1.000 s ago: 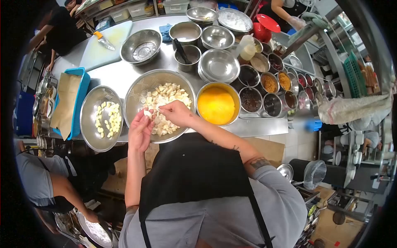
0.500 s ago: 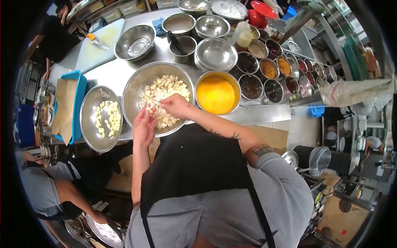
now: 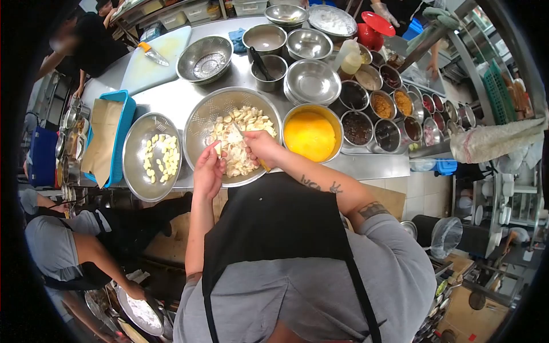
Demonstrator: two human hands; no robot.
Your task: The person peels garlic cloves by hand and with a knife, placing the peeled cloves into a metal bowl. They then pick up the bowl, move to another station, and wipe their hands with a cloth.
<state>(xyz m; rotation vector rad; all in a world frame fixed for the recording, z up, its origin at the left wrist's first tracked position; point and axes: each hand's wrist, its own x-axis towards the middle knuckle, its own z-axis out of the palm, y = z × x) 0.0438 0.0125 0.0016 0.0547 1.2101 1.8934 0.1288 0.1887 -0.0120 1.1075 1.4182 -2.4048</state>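
My left hand [image 3: 209,172] pinches a pale garlic clove [image 3: 218,148] between thumb and fingertips, over the near edge of a large metal colander [image 3: 196,123]. Inside that colander lies a heap of garlic cloves [image 3: 247,119], many with papery skin. My right hand [image 3: 264,147] is closed around a small knife [image 3: 263,165] with a yellow handle; its blade points up and left, close to the clove. To the left, a second, tilted colander [image 3: 135,137] holds smooth peeled cloves [image 3: 170,155].
A bowl of yellow liquid [image 3: 309,136] stands right of the large colander. Stacked metal bowls [image 3: 313,82] and several sauce pots [image 3: 357,127] fill the back right. A blue basket [image 3: 127,114] is at left; an orange-handled knife [image 3: 153,54] lies on a cutting board [image 3: 171,66]. Another person [image 3: 86,246] works lower left.
The whole view has shifted, with the table's things now further right. My hands have drawn slightly apart, and the clove and the knife's yellow handle now show.
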